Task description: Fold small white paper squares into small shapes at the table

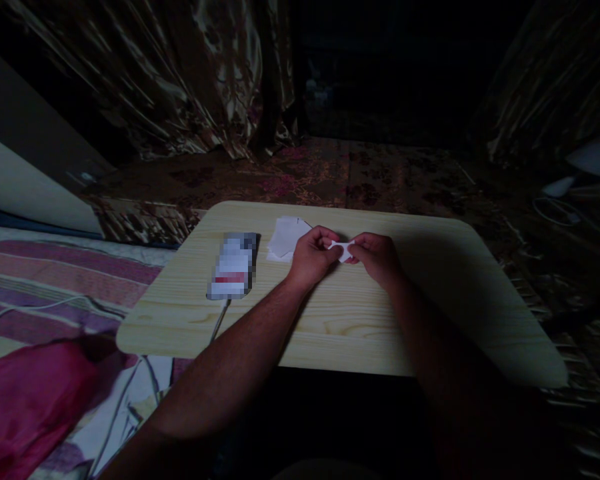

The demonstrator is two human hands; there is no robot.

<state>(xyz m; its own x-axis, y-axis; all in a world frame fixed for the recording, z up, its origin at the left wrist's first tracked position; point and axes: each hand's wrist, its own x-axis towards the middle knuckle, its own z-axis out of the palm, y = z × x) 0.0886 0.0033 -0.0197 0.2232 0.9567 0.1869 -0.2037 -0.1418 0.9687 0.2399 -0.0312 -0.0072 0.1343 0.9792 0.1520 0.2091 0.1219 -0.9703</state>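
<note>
Between my two hands is a small piece of white paper (347, 252), pinched just above the table. My left hand (314, 255) grips its left side, thumb pressed on top. On the right side, my right hand (379, 255) holds it the same way, with fingers curled behind. Whether the paper is folded I cannot tell in this dim light. Just beyond my left hand lies a loose stack of white paper sheets (286, 235), partly covered by that hand.
A phone (233, 267) with a blurred screen lies left on the wooden table (350, 333), its white cable (219, 320) running off the front edge. Striped bedding (70, 280) and a pink cloth (35, 400) are at the left. Curtains and a patterned ledge (290, 170) stand behind.
</note>
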